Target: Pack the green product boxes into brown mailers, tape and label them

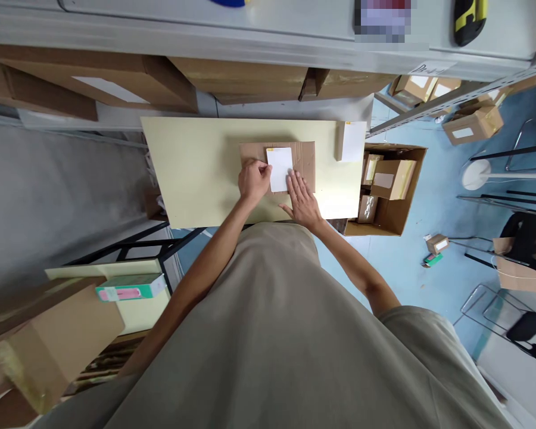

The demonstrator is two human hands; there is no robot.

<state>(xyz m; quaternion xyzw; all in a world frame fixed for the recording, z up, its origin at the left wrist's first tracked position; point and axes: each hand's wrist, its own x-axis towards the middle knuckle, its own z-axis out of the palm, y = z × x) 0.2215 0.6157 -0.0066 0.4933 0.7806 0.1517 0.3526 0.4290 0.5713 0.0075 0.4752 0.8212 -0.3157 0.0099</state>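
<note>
A flat brown cardboard box point(304, 158) lies on the pale yellow table in front of me. On top of it is a white label point(280, 167) with a small orange mark at its upper left corner. My left hand point(254, 180) is closed, thumb and forefinger pinched at the label's left edge. Flat and with fingers stretched out, my right hand point(304, 201) presses on the label's lower right edge and the cardboard beside it. A stack of white labels point(352, 142) sits at the table's far right corner.
The table point(196, 173) backs onto a shelf with large cartons point(259, 77). A yellow-black utility knife point(470, 21) lies on the upper shelf. An open carton point(390, 223) holding smaller boxes stands right of the table. At lower left are a big carton point(71, 333) and a green-pink box point(129, 288).
</note>
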